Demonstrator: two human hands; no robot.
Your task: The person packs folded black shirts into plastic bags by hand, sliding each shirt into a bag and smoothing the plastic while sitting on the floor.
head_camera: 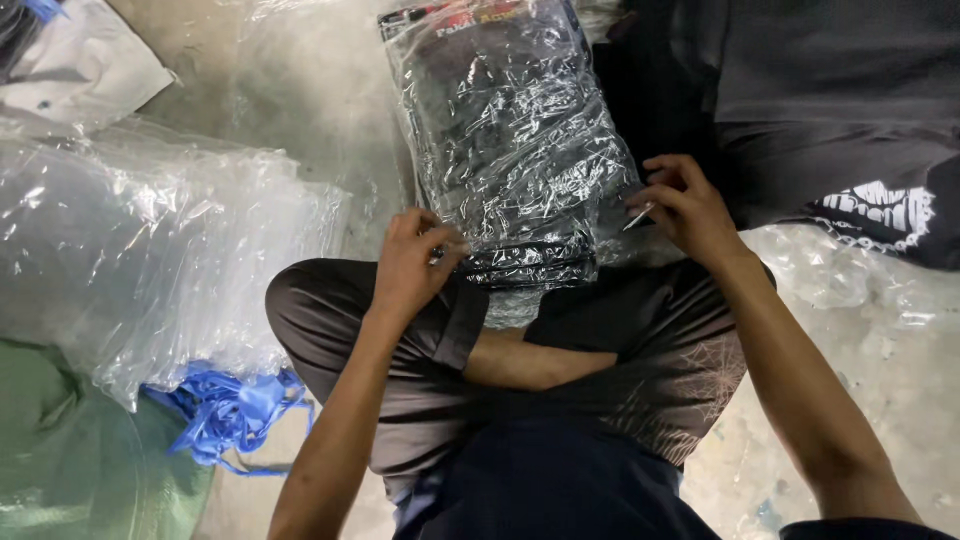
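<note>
basically i'm looking down from the head camera at a person sitting cross-legged on the concrete floor (880,370), with a clear plastic bag (515,140) holding a dark folded garment lying just in front of the knees, its near end reaching the shins. left hand (412,262) is on the bag's near-left corner, fingers (445,245) curled and pinching the plastic edge there. right hand (688,205) is on the near-right edge, thumb and forefinger pressed together on a thin pale strip (638,216) at the bag's flap; can't tell if it's a tape liner or just folded film. my read: the near end is being closed, so doing it well means keeping both corners level and pulled taut, flap flat with no wrinkles, garment pushed away from the opening so it doesn't get caught. risk is the crinkly film bunching on the left side. a stack of empty clear bags (150,250) sits well to the left, blue ribbon ties (235,410) near its lower edge, dark printed clothing (850,130) to the upper right, just beside the bag.
</note>
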